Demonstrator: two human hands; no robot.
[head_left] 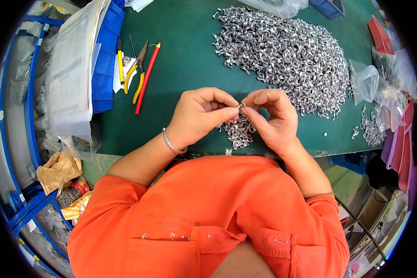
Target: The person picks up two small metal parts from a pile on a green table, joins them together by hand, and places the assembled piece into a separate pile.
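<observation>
Large heap (287, 58): taken as the landmark; many small, curved, silvery pieces are spread over the green table (171, 28).
Metal piece (241, 105): held up between both hands, on the wearer's side of the large heap, towards its left; whether one piece or two is held cannot be told.
Left hand (194, 116): the piece is pinched between thumb and forefinger; the other fingers are curled.
Right hand (277, 118): the same piece is met by a thumb-and-forefinger pinch; the other fingers are bent.
Small pile (240, 133): set nearer the wearer than the large heap, beneath the hands.
Grip: best made with the fingertips alone, so that the curve can be seen and felt.
Pressure: should be balanced from both sides, since a small smooth piece could be flicked away.
Pliers (137, 69): left untouched, well left of the large heap.
</observation>
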